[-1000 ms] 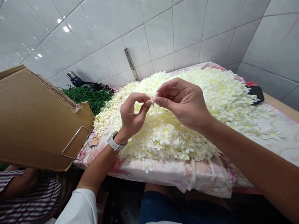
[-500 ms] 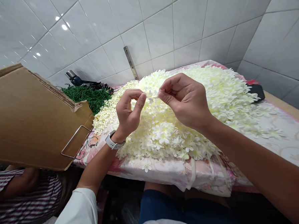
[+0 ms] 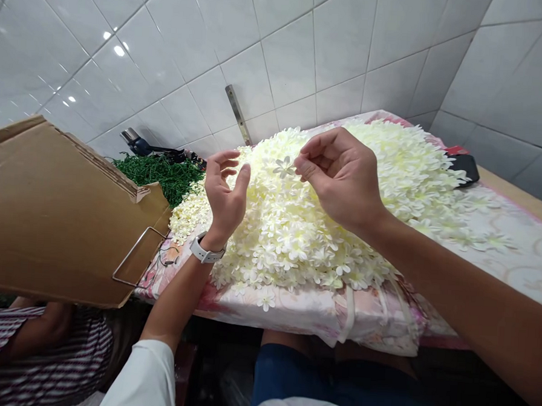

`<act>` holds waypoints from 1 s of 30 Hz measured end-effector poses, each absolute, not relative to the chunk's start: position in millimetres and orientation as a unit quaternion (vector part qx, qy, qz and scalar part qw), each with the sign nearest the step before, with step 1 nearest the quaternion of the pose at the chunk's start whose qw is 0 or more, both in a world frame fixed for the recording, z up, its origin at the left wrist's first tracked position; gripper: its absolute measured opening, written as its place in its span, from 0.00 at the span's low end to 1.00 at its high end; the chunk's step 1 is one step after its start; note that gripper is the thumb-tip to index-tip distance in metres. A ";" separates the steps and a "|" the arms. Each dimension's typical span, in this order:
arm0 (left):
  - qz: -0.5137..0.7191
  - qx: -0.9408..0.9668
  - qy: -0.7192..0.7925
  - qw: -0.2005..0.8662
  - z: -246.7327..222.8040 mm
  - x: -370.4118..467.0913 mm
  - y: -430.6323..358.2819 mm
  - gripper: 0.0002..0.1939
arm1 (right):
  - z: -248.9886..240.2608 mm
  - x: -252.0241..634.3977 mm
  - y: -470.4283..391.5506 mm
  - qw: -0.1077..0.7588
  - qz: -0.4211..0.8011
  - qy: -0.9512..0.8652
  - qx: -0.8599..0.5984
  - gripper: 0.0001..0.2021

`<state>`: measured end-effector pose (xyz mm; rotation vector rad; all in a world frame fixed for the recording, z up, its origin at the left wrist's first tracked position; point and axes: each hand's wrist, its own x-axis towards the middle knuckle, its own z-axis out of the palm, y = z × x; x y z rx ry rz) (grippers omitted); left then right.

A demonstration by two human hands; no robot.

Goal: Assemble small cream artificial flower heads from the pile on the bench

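Between the thumb and fingertips of my right hand (image 3: 342, 176) is a single white artificial flower (image 3: 284, 167), held by one petal above the pile. My left hand (image 3: 226, 188), with a white watch (image 3: 207, 249) at its wrist, is raised to the left of that flower; its thumb and fingers are apart and nothing is in them. Below both hands spreads a large heap of cream-white artificial flower heads (image 3: 296, 240). Smaller yellowish blossoms (image 3: 186, 217) lie at its left side. One loose flower (image 3: 266, 298) rests near the front edge of the cloth.
A patterned cloth (image 3: 513, 264) covers the table. On the left stands a cardboard box (image 3: 65, 222) with a bent wire frame (image 3: 134, 256), and green stems (image 3: 161, 178) lie behind it. A black object (image 3: 466, 168) sits at the right. Another person's striped clothing (image 3: 58, 355) shows lower left.
My left hand has opened and drawn back a little to the left, away from the flower. My right hand keeps the flower, now seen spread out, and has shifted slightly right.
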<state>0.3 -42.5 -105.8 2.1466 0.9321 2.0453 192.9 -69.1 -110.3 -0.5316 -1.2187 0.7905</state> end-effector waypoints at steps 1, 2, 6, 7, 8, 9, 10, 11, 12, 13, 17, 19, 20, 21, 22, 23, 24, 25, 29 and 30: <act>0.641 0.714 0.282 0.009 -106.2 2.0 -45.3 0.12 | -109.8 192.5 -70.1 0.716 0.357 -0.550 -0.240 0.10; 0.620 0.740 0.262 0.008 -106.8 4.2 -48.8 0.11 | -109.1 192.2 -71.2 0.714 0.359 -0.551 -0.239 0.11; 0.563 0.791 0.237 0.008 -111.6 13.8 -61.8 0.10 | -106.3 192.1 -74.3 0.694 0.396 -0.557 -0.224 0.15; 0.564 0.790 0.241 0.002 -112.7 15.0 -63.4 0.09 | -105.9 192.3 -74.3 0.688 0.411 -0.557 -0.218 0.16; 0.565 0.789 0.242 -0.002 -113.7 15.4 -64.1 0.08 | -105.5 192.6 -74.2 0.683 0.425 -0.555 -0.212 0.17; 0.567 0.788 0.241 -0.004 -114.2 15.2 -64.1 0.07 | -105.3 192.9 -73.8 0.678 0.439 -0.552 -0.207 0.18; 0.568 0.788 0.237 -0.001 -114.5 14.5 -63.6 0.07 | -105.2 193.2 -73.5 0.675 0.451 -0.548 -0.202 0.19; 0.569 0.789 0.232 0.006 -114.4 13.5 -62.9 0.07 | -105.1 193.4 -73.1 0.672 0.462 -0.545 -0.197 0.20; 0.570 0.789 0.228 0.013 -114.1 12.4 -62.2 0.07 | -105.2 193.6 -72.8 0.670 0.470 -0.542 -0.192 0.20; 0.571 0.790 0.223 0.020 -113.7 11.5 -61.6 0.07 | -105.3 193.8 -72.6 0.667 0.477 -0.540 -0.188 0.21; 0.574 0.793 0.203 0.032 -112.3 10.7 -61.2 0.07 | -107.2 194.1 -71.7 0.661 0.485 -0.543 -0.182 0.22; 0.572 0.796 0.194 0.032 -112.1 11.6 -61.7 0.07 | -108.4 194.2 -70.9 0.658 0.485 -0.548 -0.178 0.21; 0.572 0.798 0.190 0.031 -112.0 12.0 -62.0 0.07 | -108.8 194.2 -70.6 0.657 0.485 -0.550 -0.175 0.21; 0.572 0.798 0.187 0.029 -111.9 12.5 -62.3 0.07 | -109.2 194.2 -70.3 0.656 0.485 -0.552 -0.174 0.20; 0.572 0.799 0.185 0.028 -111.8 12.8 -62.5 0.07 | -109.4 194.1 -70.1 0.655 0.485 -0.553 -0.174 0.20; 0.572 0.798 0.186 0.027 -111.8 13.0 -62.7 0.07 | -109.4 194.1 -70.0 0.654 0.485 -0.554 -0.174 0.20; 0.572 0.798 0.187 0.025 -111.7 13.1 -62.9 0.07 | -109.4 194.0 -69.9 0.653 0.487 -0.553 -0.176 0.20; 0.571 0.798 0.188 0.025 -111.6 13.1 -63.1 0.07 | -109.3 194.0 -70.0 0.652 0.488 -0.552 -0.177 0.20; 0.571 0.800 0.183 0.025 -111.2 13.1 -63.3 0.07 | -109.5 193.8 -70.1 0.652 0.498 -0.546 -0.170 0.20; 0.571 0.800 0.180 0.026 -111.0 13.2 -63.3 0.07 | -109.7 193.8 -70.0 0.652 0.499 -0.546 -0.167 0.20</act>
